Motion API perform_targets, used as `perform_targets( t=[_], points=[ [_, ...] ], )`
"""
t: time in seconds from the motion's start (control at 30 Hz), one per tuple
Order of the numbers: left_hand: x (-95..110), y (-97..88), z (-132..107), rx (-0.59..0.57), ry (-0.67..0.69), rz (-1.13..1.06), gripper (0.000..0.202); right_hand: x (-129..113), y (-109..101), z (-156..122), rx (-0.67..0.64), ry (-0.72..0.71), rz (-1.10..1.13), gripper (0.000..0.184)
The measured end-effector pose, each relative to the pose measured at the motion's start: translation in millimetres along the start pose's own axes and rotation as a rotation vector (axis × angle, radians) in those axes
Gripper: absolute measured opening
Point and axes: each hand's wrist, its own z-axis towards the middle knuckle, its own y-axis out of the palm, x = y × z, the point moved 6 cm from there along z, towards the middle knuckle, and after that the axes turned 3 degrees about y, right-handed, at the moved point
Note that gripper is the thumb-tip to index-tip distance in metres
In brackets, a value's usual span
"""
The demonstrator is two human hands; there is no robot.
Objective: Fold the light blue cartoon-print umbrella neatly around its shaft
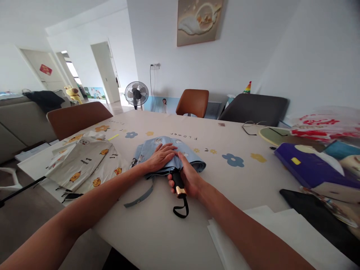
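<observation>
A folded light-blue umbrella (168,150) with small cartoon prints lies on the table (157,232) in front of me. Its black handle (178,183) with a gold ring and a black wrist loop points toward me. My right hand (188,176) is wrapped round that handle. My left hand (161,156) lies flat on the blue canopy folds, fingers stretched out and pressing the cloth down. A blue closing strap (140,196) trails loose from the umbrella toward the table's near edge.
A second, cream umbrella (84,163) with duck prints lies spread at the left edge. Glasses (254,125), a purple box (312,167), bags and white paper (270,232) crowd the right side. Brown chairs (77,118) and a dark chair (254,107) stand round the table.
</observation>
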Motion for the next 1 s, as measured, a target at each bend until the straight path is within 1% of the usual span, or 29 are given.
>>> perform_targets(
  t=[0.13, 0.37, 0.47, 0.6, 0.67, 0.87, 0.93, 1.0],
  points=[
    [0.6, -0.3, -0.8, 0.015, 0.018, -0.014, 0.039, 1.1, -0.3, -0.2, 0.024, 0.017, -0.006, 0.064],
    [0.6, -2.2, -1.5, 0.041, 0.018, -0.051, 0.034, 0.1, 2.9, -4.6, 0.046, -0.005, -0.048, 0.054],
    [1.9, -1.9, -1.5, 0.048, 0.035, -0.037, 0.032, -0.2, 4.0, -4.5, 0.082, -0.059, -0.105, 0.044],
    [4.0, -1.4, -2.9, 0.048, 0.050, -0.001, 0.030, -1.3, 4.0, -5.2, 0.184, -0.140, -0.184, 0.024],
    [4.5, -1.7, -4.5, 0.047, 0.044, 0.019, 0.029, -1.5, 5.0, -5.9, 0.211, -0.163, -0.202, 0.018],
    [4.5, -3.4, -10.1, 0.085, 0.029, 0.081, 0.031, 2.2, 7.2, -6.2, 0.243, -0.150, -0.252, 0.021],
    [3.6, -4.9, -10.9, 0.125, 0.036, 0.085, 0.033, 3.2, 6.5, -6.0, 0.250, -0.155, -0.283, 0.022],
    [-0.5, -9.8, -11.4, 0.208, 0.016, 0.057, 0.038, 1.4, 3.5, -7.0, 0.285, -0.180, -0.368, 0.021]
  ],
)
